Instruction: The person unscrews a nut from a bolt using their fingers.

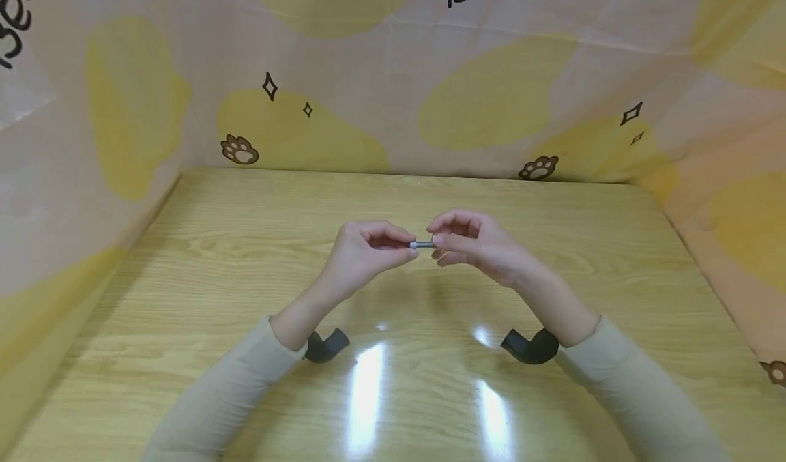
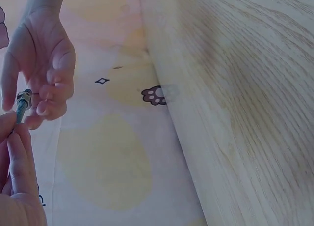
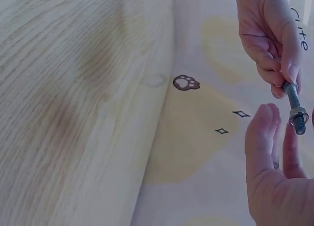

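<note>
A threaded metal bolt [image 1: 424, 244] is held level above the table. My left hand [image 1: 368, 252] pinches one end of it between thumb and fingers. Near the bolt's far end sits a hex nut [image 3: 297, 111], with a thin ring like a washer [image 3: 305, 118] against it; a short stretch of thread sticks out beyond. Around that end are the loosely bent fingers of my right hand [image 1: 491, 247]. In the right wrist view they appear spread beside the nut, without a clear grip on it. The bolt's pinched end is hidden by my left fingertips.
Below my hands lies a wood-grain table [image 1: 258, 278] with bright light reflections near its front. A printed cloth [image 1: 393, 73] with yellow patches and paw prints rises along the back and sides. Black curved pieces [image 1: 531, 347] are attached at both wrists.
</note>
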Available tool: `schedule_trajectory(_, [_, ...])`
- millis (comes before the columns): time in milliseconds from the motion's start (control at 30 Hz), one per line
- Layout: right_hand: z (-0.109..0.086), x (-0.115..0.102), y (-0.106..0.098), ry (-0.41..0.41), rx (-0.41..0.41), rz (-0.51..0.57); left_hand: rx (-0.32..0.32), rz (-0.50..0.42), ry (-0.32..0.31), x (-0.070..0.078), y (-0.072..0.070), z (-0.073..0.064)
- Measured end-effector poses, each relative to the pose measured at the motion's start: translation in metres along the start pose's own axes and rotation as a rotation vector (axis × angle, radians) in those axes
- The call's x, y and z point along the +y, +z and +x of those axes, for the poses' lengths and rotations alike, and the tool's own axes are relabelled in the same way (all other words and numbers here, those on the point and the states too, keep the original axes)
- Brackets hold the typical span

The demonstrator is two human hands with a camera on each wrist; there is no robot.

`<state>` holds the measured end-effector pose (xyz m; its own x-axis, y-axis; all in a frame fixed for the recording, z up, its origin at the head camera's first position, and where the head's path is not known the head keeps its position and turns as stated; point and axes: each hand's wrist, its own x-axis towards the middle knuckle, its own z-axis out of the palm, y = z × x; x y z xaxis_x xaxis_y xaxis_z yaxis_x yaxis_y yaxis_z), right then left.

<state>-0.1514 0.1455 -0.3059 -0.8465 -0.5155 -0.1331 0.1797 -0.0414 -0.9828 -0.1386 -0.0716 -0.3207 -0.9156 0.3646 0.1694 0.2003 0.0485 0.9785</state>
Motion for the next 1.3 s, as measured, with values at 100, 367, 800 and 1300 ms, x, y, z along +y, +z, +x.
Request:
schedule_trajectory(100, [0.0004,-0.0004,0.0011,0.045,0.017,0.024,-0.001,0.001,-0.005,-0.0003,0.0002,0.0002])
schedule_trajectory(367, [-0.0003,0.0011,0.0014,-0.011,0.020,0.050,0.001,-0.002,0.011,0.0009,-0.0010,-0.0002])
schedule_trajectory(800, [-0.0014,0.0002,0.0001,0.018,0.041,0.067,-0.002,-0.019,0.010,0.0045,-0.0003,0.0015])
schedule_trajectory(1300, [-0.0042,0.0020,0.0024,-0.001,0.081,0.021,0.001,-0.009,-0.002,0.0034,-0.0004,-0.0005])
